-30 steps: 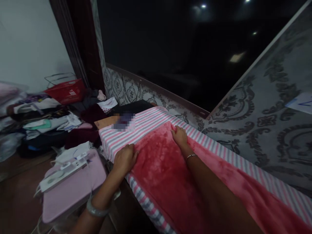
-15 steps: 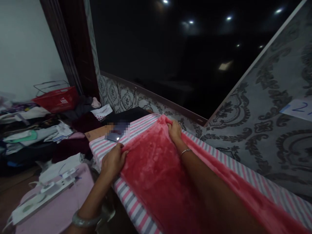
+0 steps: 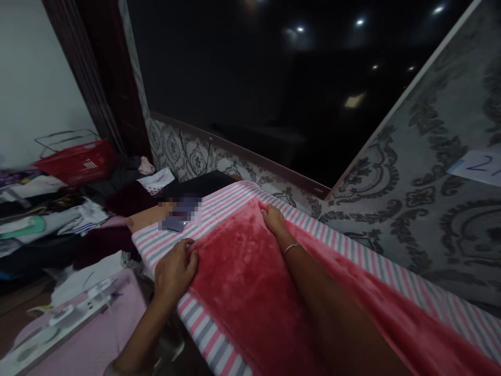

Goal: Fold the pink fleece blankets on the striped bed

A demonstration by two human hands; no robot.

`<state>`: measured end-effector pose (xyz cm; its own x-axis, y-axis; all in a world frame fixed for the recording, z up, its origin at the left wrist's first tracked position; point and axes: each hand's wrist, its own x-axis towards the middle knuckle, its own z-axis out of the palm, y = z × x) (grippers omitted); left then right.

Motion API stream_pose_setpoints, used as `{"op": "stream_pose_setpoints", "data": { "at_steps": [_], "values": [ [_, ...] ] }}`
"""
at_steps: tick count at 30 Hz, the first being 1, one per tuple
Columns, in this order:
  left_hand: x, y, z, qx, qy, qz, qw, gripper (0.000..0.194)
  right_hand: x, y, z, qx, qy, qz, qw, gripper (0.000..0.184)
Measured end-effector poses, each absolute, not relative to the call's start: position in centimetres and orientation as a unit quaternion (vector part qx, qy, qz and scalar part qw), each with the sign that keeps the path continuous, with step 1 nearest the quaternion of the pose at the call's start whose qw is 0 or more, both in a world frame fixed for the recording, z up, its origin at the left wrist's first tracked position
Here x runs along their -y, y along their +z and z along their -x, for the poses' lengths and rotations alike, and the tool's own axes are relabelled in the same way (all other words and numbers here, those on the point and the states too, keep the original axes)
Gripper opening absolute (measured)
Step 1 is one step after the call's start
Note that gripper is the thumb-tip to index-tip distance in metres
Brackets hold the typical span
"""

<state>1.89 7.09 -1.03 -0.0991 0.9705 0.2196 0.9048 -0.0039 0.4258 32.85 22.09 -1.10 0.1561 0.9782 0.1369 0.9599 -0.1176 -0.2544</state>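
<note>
A red plush cloth [image 3: 238, 271] lies spread along a board with a pink, grey and white striped cover [image 3: 211, 334]. At its far left corner is my left hand [image 3: 176, 269], thumb and index finger closed on the edge. My right hand [image 3: 274, 219] pinches the far edge of the cloth further right, with the fingertips partly hidden in the fabric. My right forearm crosses over the cloth and covers part of it. A phone-like object [image 3: 176, 224], partly blurred out, rests on the striped cover beyond my left hand.
A white power strip [image 3: 58, 329] sits on a pink surface [image 3: 129, 303] at lower left. Piled clothes [image 3: 78, 214] and a red basket [image 3: 78, 162] stand behind it. A large dark screen [image 3: 242, 89] hangs on the patterned wall [image 3: 430, 219] along the board's far side.
The cloth's far edge has come slightly down and nearer on the striped cover, with both hands at it. The view has shifted a little, so the surroundings appear further left.
</note>
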Motion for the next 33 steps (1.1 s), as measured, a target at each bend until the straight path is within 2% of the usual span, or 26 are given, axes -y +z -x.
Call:
{"op": "stream_pose_setpoints", "data": {
  "at_steps": [2, 7, 13, 15, 18, 21, 24, 26, 28, 30, 33],
  "values": [
    [-7.1, -0.8, -2.0, -0.704, 0.233, -0.667, 0.072, 0.041, -21.6, -0.6, -33.6, 0.669, 0.049, 0.73, 0.132, 0.037],
    [-7.3, -0.3, -2.1, -0.713, 0.226, -0.659, 0.079, 0.043, -16.1, 0.2, -37.1, 0.688, 0.061, 0.716, 0.102, 0.061],
    [-7.3, 0.7, -2.8, -0.718, 0.203, -0.66, 0.083, 0.048, -1.6, -0.1, -43.5, 0.696, 0.072, 0.71, 0.077, 0.056],
    [-7.0, 1.2, -3.1, -0.72, 0.191, -0.663, 0.078, 0.049, 4.4, 0.0, -46.1, 0.714, 0.073, 0.687, 0.108, 0.052],
    [-6.6, 2.0, -3.5, -0.704, 0.18, -0.682, 0.08, 0.058, 14.1, 0.6, -49.5, 0.696, 0.053, 0.686, 0.206, 0.045],
    [-6.6, 2.8, -3.6, -0.7, 0.162, -0.689, 0.094, 0.066, 23.6, 1.3, -51.5, 0.61, 0.028, 0.735, 0.295, 0.04],
    [-6.7, 3.7, -3.5, -0.701, 0.123, -0.696, 0.101, 0.064, 31.9, 1.2, -52.5, 0.508, 0.013, 0.789, 0.346, 0.038],
    [-6.2, 4.5, -4.1, -0.679, 0.125, -0.722, 0.05, 0.065, 36.4, 0.6, -52.8, 0.445, -0.013, 0.814, 0.372, 0.038],
    [-5.1, 5.0, -5.9, -0.628, 0.153, -0.762, -0.039, 0.065, 39.8, -0.4, -52.9, 0.394, -0.047, 0.828, 0.396, 0.039],
    [-3.4, 5.1, -9.0, -0.549, 0.167, -0.815, -0.081, 0.06, 42.1, -1.6, -52.7, 0.353, -0.075, 0.834, 0.419, 0.041],
    [-0.4, 4.1, -15.4, -0.406, 0.128, -0.905, -0.012, 0.054, 44.1, -2.9, -51.7, 0.311, -0.095, 0.831, 0.452, 0.044]
  ]
}}
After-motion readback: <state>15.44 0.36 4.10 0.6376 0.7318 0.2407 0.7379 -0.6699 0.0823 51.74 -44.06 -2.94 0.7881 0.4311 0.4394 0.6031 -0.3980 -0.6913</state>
